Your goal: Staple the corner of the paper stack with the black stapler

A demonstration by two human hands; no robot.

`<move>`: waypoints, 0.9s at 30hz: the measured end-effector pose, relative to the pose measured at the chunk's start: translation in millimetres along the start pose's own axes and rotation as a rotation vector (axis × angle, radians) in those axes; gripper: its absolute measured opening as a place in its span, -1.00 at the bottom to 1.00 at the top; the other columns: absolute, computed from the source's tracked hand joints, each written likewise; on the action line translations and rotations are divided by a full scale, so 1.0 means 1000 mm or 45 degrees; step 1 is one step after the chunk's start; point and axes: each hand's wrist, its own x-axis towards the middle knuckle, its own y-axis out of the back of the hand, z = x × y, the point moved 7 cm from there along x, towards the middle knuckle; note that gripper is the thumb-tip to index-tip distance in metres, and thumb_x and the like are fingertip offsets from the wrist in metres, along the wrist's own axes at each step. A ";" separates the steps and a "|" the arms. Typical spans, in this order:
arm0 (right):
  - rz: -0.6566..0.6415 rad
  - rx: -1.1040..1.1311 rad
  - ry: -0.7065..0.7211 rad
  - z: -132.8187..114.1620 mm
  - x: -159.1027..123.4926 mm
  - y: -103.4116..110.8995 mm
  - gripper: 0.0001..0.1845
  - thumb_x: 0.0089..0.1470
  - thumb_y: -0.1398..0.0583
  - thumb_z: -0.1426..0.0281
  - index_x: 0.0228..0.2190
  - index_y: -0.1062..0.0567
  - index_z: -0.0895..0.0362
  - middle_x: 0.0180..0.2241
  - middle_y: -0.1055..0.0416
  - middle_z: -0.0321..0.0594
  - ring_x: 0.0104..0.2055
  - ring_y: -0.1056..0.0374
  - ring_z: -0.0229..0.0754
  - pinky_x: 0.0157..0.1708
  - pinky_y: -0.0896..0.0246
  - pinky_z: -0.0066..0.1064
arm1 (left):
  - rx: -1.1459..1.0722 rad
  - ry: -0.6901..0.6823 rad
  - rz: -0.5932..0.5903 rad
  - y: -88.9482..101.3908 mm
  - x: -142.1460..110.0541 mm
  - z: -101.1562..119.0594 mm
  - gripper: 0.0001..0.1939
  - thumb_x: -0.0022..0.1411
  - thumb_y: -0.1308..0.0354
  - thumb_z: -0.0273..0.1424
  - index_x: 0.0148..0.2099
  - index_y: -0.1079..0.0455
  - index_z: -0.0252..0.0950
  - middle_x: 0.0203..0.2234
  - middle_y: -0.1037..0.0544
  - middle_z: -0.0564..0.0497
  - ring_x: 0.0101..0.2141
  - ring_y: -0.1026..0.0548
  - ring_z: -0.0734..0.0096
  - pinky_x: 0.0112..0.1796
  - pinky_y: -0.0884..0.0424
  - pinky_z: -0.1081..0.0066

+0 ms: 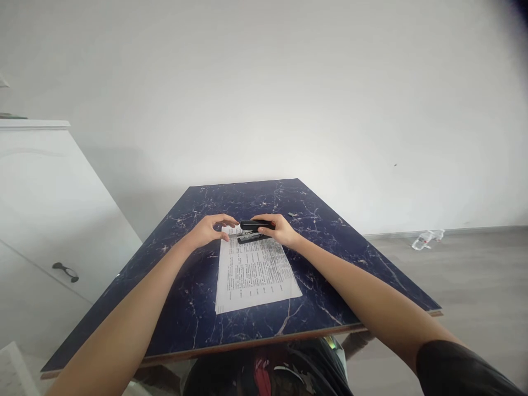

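A black stapler (256, 225) is held over the upper part of some printed paper sheets (256, 275), its top and base apart. My right hand (280, 230) is closed around its right end, with the thumb along the near side. A thin metal part sticks out from the stapler's left side. Close to that metal part is my left hand (206, 230), fingers apart and curved, thumb below. Whether the left thumb touches the metal, I cannot tell. The sheets lie on the dark blue marbled table (185, 308).
A small object (292, 214), too small to name, lies on the table beyond my right hand. On the left stands a white cabinet (53, 203) with a dark handle. A clear plastic item (428, 239) is on the floor by the wall at right.
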 end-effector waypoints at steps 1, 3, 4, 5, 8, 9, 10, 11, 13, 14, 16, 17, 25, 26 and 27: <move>-0.010 0.010 0.011 -0.002 0.000 -0.001 -0.59 0.21 -0.21 0.24 0.04 -0.54 0.12 -0.02 -0.54 -0.07 -0.06 -0.48 -0.01 -0.08 -0.38 -0.18 | 0.013 -0.013 -0.003 -0.002 0.000 0.003 -0.47 0.02 -0.44 -0.23 0.07 -0.52 -0.09 0.02 -0.58 -0.09 0.03 -0.51 0.06 0.12 -0.37 0.01; -0.027 0.030 0.046 -0.007 0.000 -0.006 -0.58 0.20 -0.23 0.24 0.05 -0.53 0.13 -0.03 -0.54 -0.07 -0.07 -0.48 -0.01 -0.07 -0.39 -0.17 | 0.020 -0.055 0.004 -0.005 0.002 0.009 -0.41 0.00 -0.46 -0.23 0.11 -0.48 -0.09 0.07 -0.54 -0.11 0.06 -0.48 0.04 0.12 -0.35 0.00; -0.036 0.040 0.068 -0.010 0.000 -0.008 -0.58 0.20 -0.23 0.24 0.05 -0.53 0.13 -0.02 -0.54 -0.06 -0.06 -0.48 -0.01 -0.06 -0.39 -0.16 | 0.022 -0.088 0.004 -0.007 0.002 0.013 -0.40 0.00 -0.47 -0.24 0.11 -0.47 -0.10 0.09 -0.52 -0.12 0.07 -0.47 0.04 0.12 -0.34 0.01; -0.049 0.049 0.089 -0.013 0.000 -0.011 -0.58 0.20 -0.24 0.24 0.06 -0.53 0.13 -0.02 -0.54 -0.06 -0.06 -0.48 -0.01 -0.06 -0.39 -0.15 | 0.021 -0.126 -0.004 -0.010 0.003 0.017 -0.41 0.00 -0.47 -0.24 0.11 -0.46 -0.10 0.11 -0.50 -0.13 0.08 -0.46 0.04 0.13 -0.33 0.02; -0.093 0.069 0.124 -0.020 0.001 -0.018 -0.58 0.19 -0.25 0.26 0.06 -0.54 0.11 -0.01 -0.53 -0.06 -0.05 -0.48 -0.02 -0.05 -0.40 -0.15 | 0.024 -0.224 -0.059 -0.020 0.003 0.027 -0.43 0.02 -0.46 -0.24 0.08 -0.45 -0.11 0.12 -0.48 -0.13 0.10 -0.43 0.06 0.12 -0.32 0.07; -0.091 0.074 0.123 -0.020 0.001 -0.019 -0.58 0.19 -0.26 0.26 0.06 -0.54 0.11 -0.01 -0.53 -0.06 -0.04 -0.48 -0.01 -0.04 -0.40 -0.14 | 0.030 -0.241 -0.061 -0.021 0.003 0.029 -0.45 0.03 -0.46 -0.24 0.08 -0.45 -0.12 0.10 -0.49 -0.12 0.09 -0.44 0.07 0.12 -0.32 0.09; -0.079 0.083 0.116 -0.020 0.001 -0.019 -0.58 0.20 -0.25 0.26 0.06 -0.54 0.11 -0.01 -0.54 -0.06 -0.04 -0.48 -0.01 -0.04 -0.40 -0.14 | 0.038 -0.249 -0.044 -0.021 0.003 0.030 -0.46 0.04 -0.45 -0.23 0.08 -0.44 -0.12 0.08 -0.49 -0.11 0.07 -0.44 0.09 0.11 -0.32 0.12; -0.060 0.097 0.108 -0.020 0.001 -0.019 -0.58 0.21 -0.25 0.25 0.06 -0.53 0.11 -0.01 -0.54 -0.06 -0.03 -0.48 -0.01 -0.04 -0.40 -0.14 | 0.048 -0.250 -0.014 -0.020 0.003 0.030 -0.47 0.06 -0.44 -0.23 0.08 -0.44 -0.12 0.07 -0.50 -0.10 0.05 -0.45 0.11 0.09 -0.33 0.14; -0.027 0.136 0.097 -0.019 0.002 -0.018 -0.57 0.23 -0.23 0.23 0.07 -0.52 0.13 -0.01 -0.54 -0.05 -0.03 -0.48 -0.01 -0.03 -0.40 -0.14 | 0.070 -0.250 0.046 -0.017 0.004 0.029 -0.50 0.08 -0.43 -0.23 0.07 -0.43 -0.13 0.03 -0.51 -0.09 0.01 -0.47 0.14 0.07 -0.33 0.18; -0.017 0.155 0.092 -0.018 0.002 -0.018 -0.57 0.23 -0.23 0.22 0.07 -0.51 0.14 -0.01 -0.54 -0.05 -0.03 -0.48 -0.02 -0.04 -0.40 -0.15 | 0.080 -0.251 0.068 -0.016 0.004 0.028 -0.51 0.09 -0.42 -0.24 0.06 -0.44 -0.14 0.01 -0.52 -0.09 0.00 -0.47 0.15 0.06 -0.34 0.18; 0.005 0.180 0.079 -0.017 0.002 -0.019 -0.56 0.23 -0.24 0.20 0.07 -0.51 0.14 -0.02 -0.54 -0.06 -0.03 -0.48 -0.02 -0.03 -0.41 -0.16 | 0.094 -0.257 0.112 -0.012 0.004 0.026 -0.54 0.10 -0.41 -0.23 0.04 -0.45 -0.15 -0.02 -0.52 -0.09 -0.01 -0.46 0.14 0.06 -0.34 0.18; 0.022 0.183 0.072 -0.018 0.003 -0.019 -0.56 0.22 -0.24 0.20 0.07 -0.50 0.14 -0.02 -0.53 -0.06 -0.03 -0.48 -0.02 -0.03 -0.41 -0.15 | 0.097 -0.261 0.137 -0.011 0.004 0.026 -0.55 0.10 -0.40 -0.22 0.03 -0.45 -0.16 -0.03 -0.52 -0.10 -0.02 -0.46 0.13 0.06 -0.34 0.17; -0.046 -0.018 0.051 -0.017 0.009 -0.010 -0.61 0.07 -0.36 0.30 -0.04 -0.59 0.10 -0.09 -0.58 -0.10 -0.09 -0.52 -0.04 -0.06 -0.45 -0.18 | 0.301 -0.093 0.069 -0.009 0.007 0.003 -0.40 0.06 -0.39 -0.06 0.11 -0.43 -0.14 0.02 -0.51 -0.13 -0.02 -0.49 0.06 -0.02 -0.40 0.17; -0.013 -0.062 0.005 -0.011 0.010 -0.001 -0.62 0.06 -0.36 0.31 -0.06 -0.61 0.11 -0.11 -0.59 -0.11 -0.10 -0.53 -0.04 -0.06 -0.46 -0.18 | 0.363 0.004 0.100 -0.007 0.007 -0.008 -0.42 0.12 -0.33 -0.02 0.12 -0.43 -0.15 0.04 -0.51 -0.15 0.01 -0.48 0.02 -0.02 -0.40 0.16; 0.032 -0.109 -0.055 -0.002 0.010 0.009 -0.64 0.04 -0.37 0.32 -0.09 -0.62 0.11 -0.14 -0.60 -0.12 -0.11 -0.53 -0.04 -0.05 -0.46 -0.18 | 0.439 0.105 0.133 -0.006 0.007 -0.020 -0.44 0.19 -0.24 0.02 0.12 -0.43 -0.17 0.07 -0.50 -0.17 0.05 -0.46 -0.03 0.00 -0.38 0.13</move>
